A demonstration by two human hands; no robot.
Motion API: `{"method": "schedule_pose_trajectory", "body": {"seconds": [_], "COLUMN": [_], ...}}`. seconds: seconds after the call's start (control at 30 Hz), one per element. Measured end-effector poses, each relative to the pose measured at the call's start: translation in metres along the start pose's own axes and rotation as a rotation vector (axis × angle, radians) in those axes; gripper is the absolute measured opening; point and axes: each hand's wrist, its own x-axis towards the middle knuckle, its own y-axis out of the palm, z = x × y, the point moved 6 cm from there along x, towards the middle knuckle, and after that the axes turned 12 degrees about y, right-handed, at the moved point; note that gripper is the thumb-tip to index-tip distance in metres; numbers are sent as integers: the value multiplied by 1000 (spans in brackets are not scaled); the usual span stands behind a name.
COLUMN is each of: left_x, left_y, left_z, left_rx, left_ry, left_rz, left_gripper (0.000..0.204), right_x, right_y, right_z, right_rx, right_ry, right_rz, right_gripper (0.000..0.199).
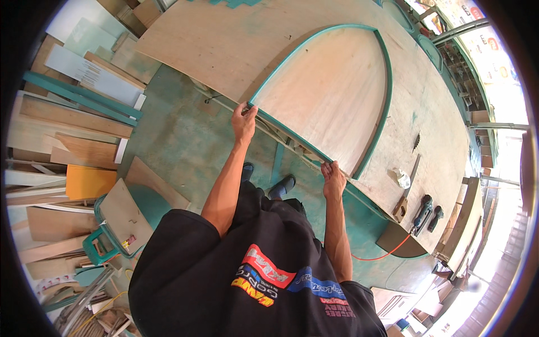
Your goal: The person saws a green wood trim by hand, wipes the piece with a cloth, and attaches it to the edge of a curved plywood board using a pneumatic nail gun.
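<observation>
A large arch-shaped wooden panel [337,90] with a pointed far end and a teal rim lies on a plywood-topped table [208,33]. Its straight edge faces me, along the table's near side. My left hand [245,122] is closed on the left corner of that edge, with the thumb on top and some fingers hidden below. At the right end of the same edge, my right hand [334,180] grips the panel in the same way. Both arms are stretched forward.
Right of the panel lie a handsaw [407,191], a crumpled clear wrapper [402,178] and a dark nail-gun-like tool [423,212] with an orange hose [382,257]. Stacked boards [73,118] fill the left side. A chair [120,219] stands behind my left arm.
</observation>
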Motion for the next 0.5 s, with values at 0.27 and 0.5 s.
{"method": "schedule_pose_trajectory", "body": {"seconds": [0.27, 0.5], "left_x": [13, 12], "left_y": [-8, -7], "left_z": [1, 7], "left_rx": [89, 185], "left_ry": [57, 39], "left_rz": [61, 29], "left_gripper": [33, 35], "right_x": [1, -2], "right_y": [5, 5], "right_z": [-4, -3], "right_rx": [35, -16], "right_ry": [-10, -46], "right_rz": [-2, -29], "right_gripper": [41, 38]}}
